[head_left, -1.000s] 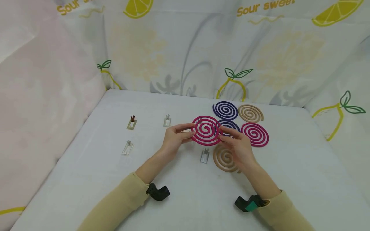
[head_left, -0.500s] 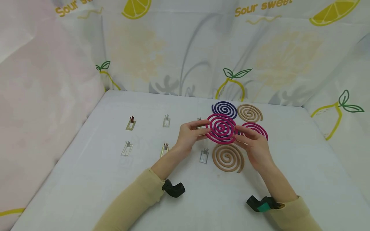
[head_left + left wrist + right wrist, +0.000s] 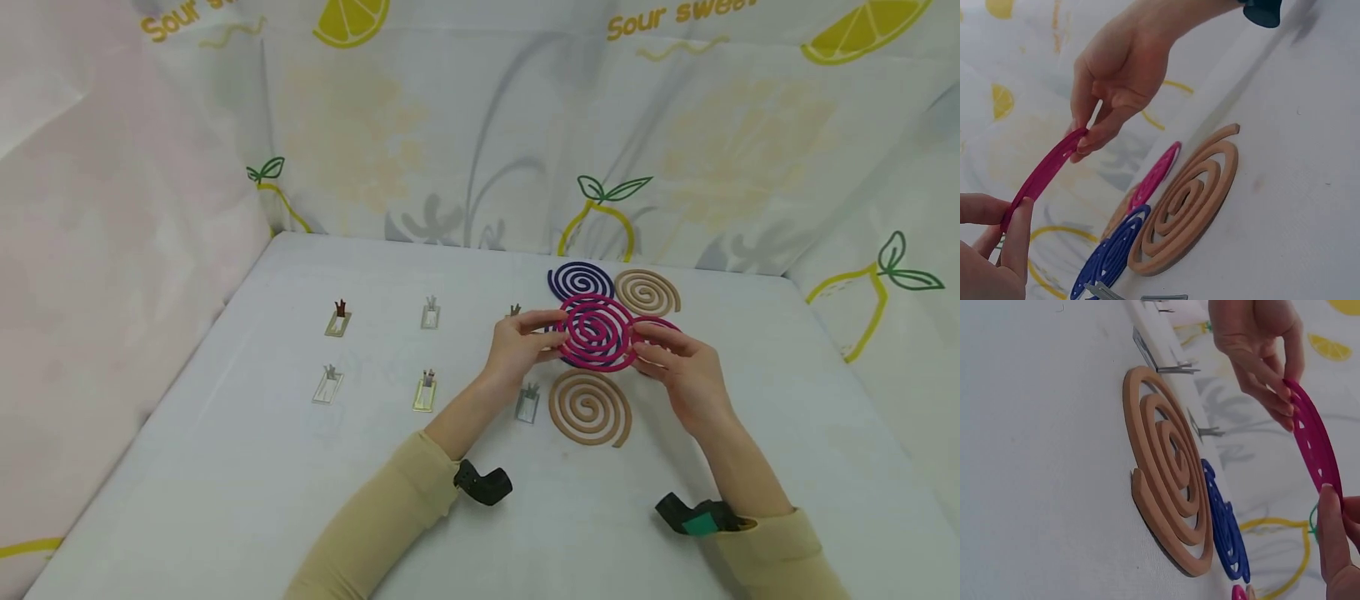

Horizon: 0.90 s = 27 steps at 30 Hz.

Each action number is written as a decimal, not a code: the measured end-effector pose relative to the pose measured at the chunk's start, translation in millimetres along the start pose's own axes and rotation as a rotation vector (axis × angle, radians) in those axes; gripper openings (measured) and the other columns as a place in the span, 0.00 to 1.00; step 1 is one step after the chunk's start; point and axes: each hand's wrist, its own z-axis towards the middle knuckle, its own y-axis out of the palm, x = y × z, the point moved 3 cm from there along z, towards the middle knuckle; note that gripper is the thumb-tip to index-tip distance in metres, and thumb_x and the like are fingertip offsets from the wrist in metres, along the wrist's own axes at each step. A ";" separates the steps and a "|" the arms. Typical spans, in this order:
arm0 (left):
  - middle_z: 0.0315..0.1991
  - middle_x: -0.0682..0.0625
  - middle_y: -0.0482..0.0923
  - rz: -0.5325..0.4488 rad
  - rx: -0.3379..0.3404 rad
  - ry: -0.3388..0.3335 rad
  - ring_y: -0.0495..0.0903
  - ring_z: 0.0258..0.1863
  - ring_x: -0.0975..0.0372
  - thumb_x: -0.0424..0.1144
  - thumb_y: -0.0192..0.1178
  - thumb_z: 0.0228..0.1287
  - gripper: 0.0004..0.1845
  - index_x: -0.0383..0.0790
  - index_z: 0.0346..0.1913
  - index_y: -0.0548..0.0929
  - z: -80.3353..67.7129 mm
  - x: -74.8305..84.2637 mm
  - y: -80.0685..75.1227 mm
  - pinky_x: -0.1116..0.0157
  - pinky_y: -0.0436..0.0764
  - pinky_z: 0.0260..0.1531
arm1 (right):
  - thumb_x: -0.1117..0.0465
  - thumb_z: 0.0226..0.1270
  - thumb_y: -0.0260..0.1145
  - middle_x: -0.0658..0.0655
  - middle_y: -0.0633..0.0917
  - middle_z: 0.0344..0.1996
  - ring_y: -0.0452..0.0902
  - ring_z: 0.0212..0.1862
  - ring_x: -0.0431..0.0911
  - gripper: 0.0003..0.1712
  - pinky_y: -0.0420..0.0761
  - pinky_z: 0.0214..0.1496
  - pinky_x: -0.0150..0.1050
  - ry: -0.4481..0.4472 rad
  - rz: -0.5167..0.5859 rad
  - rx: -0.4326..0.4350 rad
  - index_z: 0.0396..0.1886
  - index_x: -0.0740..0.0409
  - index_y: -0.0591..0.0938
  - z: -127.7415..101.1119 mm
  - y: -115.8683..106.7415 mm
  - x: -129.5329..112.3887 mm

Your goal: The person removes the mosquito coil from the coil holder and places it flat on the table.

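Both hands hold one magenta spiral coil point(image 3: 597, 332) just above the table, near flat. My left hand point(image 3: 546, 333) pinches its left rim and my right hand point(image 3: 647, 340) pinches its right rim. The left wrist view shows the coil point(image 3: 1047, 172) edge-on between the two hands; so does the right wrist view, where the coil point(image 3: 1313, 440) runs from the left hand's fingertips point(image 3: 1282, 403) down to my right hand's. Below it a tan coil point(image 3: 590, 408) lies flat. A purple coil point(image 3: 1110, 259) and a second magenta coil point(image 3: 663, 323) lie partly hidden under the held one.
Further back lie a purple coil point(image 3: 579, 279) and a tan coil point(image 3: 648, 292). Several small metal stands sit on the white table point(image 3: 225, 467), among them those at left point(image 3: 338, 321), middle point(image 3: 424, 392) and beside the tan coil point(image 3: 528, 402). Lemon-print cloth walls surround the table.
Both hands have carried the magenta coil to the right and slightly back. The arms moved with it and uncovered a metal stand in the front row.
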 end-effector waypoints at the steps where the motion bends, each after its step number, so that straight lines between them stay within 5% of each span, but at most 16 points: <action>1: 0.52 0.44 0.84 0.010 0.002 0.002 0.82 0.35 0.66 0.26 0.64 0.64 0.15 0.32 0.54 0.85 -0.3 -0.8 0.0 0.65 0.88 0.42 | 0.66 0.69 0.66 0.52 0.79 0.49 0.84 0.42 0.39 0.11 0.86 0.47 0.32 0.002 -0.005 -0.005 0.47 0.55 0.89 0.7 -1.0 0.2; 14: 0.52 0.37 0.82 0.087 0.007 0.016 0.82 0.34 0.66 0.25 0.62 0.66 0.18 0.32 0.59 0.79 4.8 -15.9 4.7 0.62 0.88 0.42 | 0.65 0.70 0.66 0.49 0.80 0.49 0.82 0.45 0.38 0.14 0.86 0.47 0.32 0.028 -0.136 -0.081 0.54 0.56 0.86 8.9 -21.5 4.5; 27: 0.50 0.38 0.84 0.118 0.002 0.032 0.81 0.32 0.67 0.24 0.62 0.65 0.18 0.30 0.57 0.82 9.2 -29.9 30.0 0.58 0.88 0.44 | 0.65 0.70 0.65 0.45 0.86 0.43 0.83 0.43 0.37 0.15 0.87 0.45 0.32 0.060 -0.256 -0.147 0.54 0.53 0.83 13.8 -56.8 -2.9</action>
